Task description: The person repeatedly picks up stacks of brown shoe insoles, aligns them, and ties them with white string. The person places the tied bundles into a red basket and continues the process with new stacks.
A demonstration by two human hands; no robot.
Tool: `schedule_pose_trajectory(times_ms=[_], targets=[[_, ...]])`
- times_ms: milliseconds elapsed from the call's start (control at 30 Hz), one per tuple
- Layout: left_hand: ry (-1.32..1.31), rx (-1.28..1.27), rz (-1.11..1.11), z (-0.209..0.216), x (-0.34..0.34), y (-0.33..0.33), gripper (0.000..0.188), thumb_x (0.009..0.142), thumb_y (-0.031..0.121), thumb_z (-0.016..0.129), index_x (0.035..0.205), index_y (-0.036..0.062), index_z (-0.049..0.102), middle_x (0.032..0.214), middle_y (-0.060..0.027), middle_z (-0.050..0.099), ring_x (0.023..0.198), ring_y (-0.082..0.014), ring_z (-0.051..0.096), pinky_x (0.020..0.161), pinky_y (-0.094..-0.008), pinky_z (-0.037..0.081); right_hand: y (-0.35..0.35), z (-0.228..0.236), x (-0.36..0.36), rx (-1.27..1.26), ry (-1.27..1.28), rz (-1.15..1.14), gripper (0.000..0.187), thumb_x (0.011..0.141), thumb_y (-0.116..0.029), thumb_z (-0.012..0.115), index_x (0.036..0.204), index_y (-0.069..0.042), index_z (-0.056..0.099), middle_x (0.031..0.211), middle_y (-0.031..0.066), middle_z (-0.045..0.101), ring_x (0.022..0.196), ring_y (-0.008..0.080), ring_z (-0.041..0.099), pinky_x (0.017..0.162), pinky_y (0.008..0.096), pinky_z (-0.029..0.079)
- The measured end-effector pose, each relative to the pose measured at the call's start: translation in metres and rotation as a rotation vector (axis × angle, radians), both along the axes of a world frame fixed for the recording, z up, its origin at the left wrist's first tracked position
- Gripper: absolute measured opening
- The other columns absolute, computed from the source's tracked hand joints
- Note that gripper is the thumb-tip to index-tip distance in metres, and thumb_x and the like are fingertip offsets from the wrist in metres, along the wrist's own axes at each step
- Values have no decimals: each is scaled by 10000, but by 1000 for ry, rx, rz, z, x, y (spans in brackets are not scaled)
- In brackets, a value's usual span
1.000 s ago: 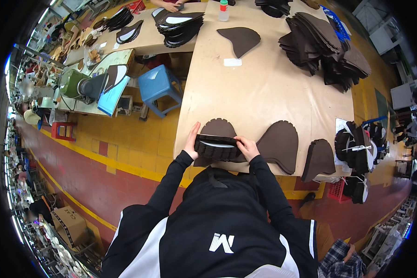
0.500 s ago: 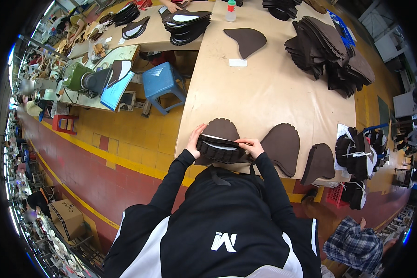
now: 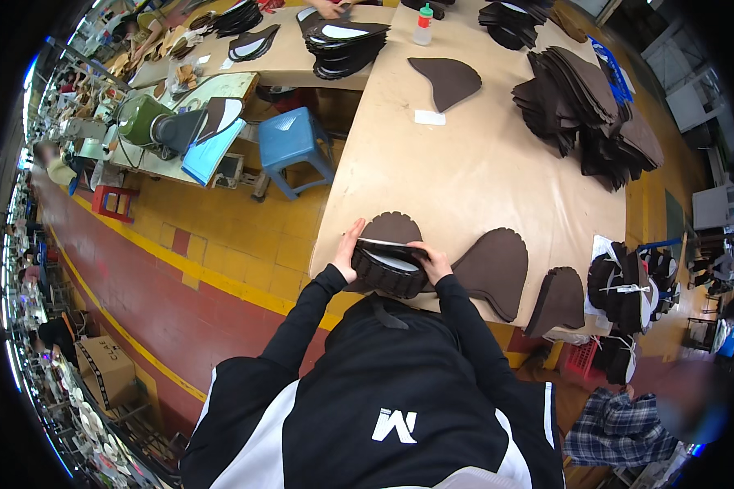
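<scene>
At the table's near edge, my left hand [image 3: 348, 251] grips the left side of a stack of dark scallop-edged shoe pieces [image 3: 390, 279]. My right hand [image 3: 434, 261] closes on its right end, fingers over the upper edge. The stack is bent and tilted up, and a pale inner face shows in the gap between its layers. Just beyond it lies a brown scalloped piece [image 3: 394, 224], partly hidden by the stack. To the right of my right hand is a larger brown pile [image 3: 497, 269], and past that a smaller scalloped pile [image 3: 559, 298].
Tied bundles [image 3: 620, 281] sit at the table's right corner. Farther back are a large dark stack [image 3: 567, 94], a single brown piece [image 3: 446, 80], a white label [image 3: 430, 118] and a bottle [image 3: 422, 26]. A blue stool [image 3: 292, 138] stands left. Another person's hand [image 3: 328, 8] works at the far table.
The gap in the held stack has widened, showing more of the pale face. My right hand has shifted slightly down and left along the stack. My left hand still holds its side.
</scene>
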State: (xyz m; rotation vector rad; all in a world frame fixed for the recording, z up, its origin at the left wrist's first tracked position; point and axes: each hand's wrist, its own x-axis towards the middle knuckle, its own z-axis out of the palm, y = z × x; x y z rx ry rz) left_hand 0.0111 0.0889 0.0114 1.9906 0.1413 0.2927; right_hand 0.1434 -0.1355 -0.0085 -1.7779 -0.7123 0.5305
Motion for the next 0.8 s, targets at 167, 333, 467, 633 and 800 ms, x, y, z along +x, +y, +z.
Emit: schedule_pose_trajectory(times_ms=[167,333,467,633,800], targets=[[14,-29,-56,-6,-13,3,865,644,111,648,1433,102,291,1494,-145,244,1383,-352,206,1120,-445,165,-3,16,4,98,189,-491,229,881,-122,621,1052,27,591,963,105,660,869,133,590,791,268,463],[78,460,-327,18,-17,6,421,643,171,717,1054,110,651,1231,-84,591,1266,-280,441,1094,-458,264,-56,26,40,283,59,-698,339,899,-167,618,1156,41,546,1067,85,627,942,146,563,861,265,433],[-97,472,-320,20,-18,-1,392,624,199,730,1000,118,655,974,-64,682,885,-234,658,773,-305,531,-76,39,61,354,64,-679,334,900,-152,613,1166,40,544,1104,85,615,993,145,555,901,267,412],[-20,411,-139,71,-20,-11,386,592,281,774,907,78,684,776,-101,679,683,-254,663,616,-328,529,-64,57,69,421,234,-485,321,894,-93,608,1176,42,533,1112,79,609,1003,128,554,903,256,416],[50,377,86,159,-57,32,373,558,280,824,802,28,698,677,-124,663,592,-252,659,572,-308,518,-32,52,56,379,500,-177,458,873,-79,602,1290,40,454,1247,96,545,1113,147,509,967,290,393]])
